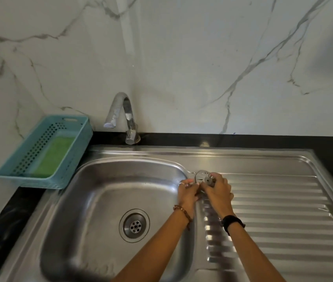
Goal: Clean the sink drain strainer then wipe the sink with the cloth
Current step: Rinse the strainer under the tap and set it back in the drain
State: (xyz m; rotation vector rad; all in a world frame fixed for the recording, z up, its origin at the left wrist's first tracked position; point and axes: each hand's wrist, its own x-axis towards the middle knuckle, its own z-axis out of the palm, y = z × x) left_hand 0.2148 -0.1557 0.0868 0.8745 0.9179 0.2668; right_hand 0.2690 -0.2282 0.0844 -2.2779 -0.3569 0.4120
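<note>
The round metal drain strainer [202,176] is held up at the right rim of the steel sink [108,180], tilted with its perforated face toward me. My left hand [188,192] pinches its lower left edge. My right hand [217,190] grips its right side, fingers curled over the centre knob. Both hands hover above the near end of the ribbed drainboard [279,204]. The open drain [134,225] sits in the basin floor. A green cloth or sponge [53,154] lies in the blue basket [8,174] at the left.
A chrome tap [125,117] stands behind the basin, spout turned left. Black countertop [8,216] borders the sink on the left and back. A marble-patterned wall rises behind.
</note>
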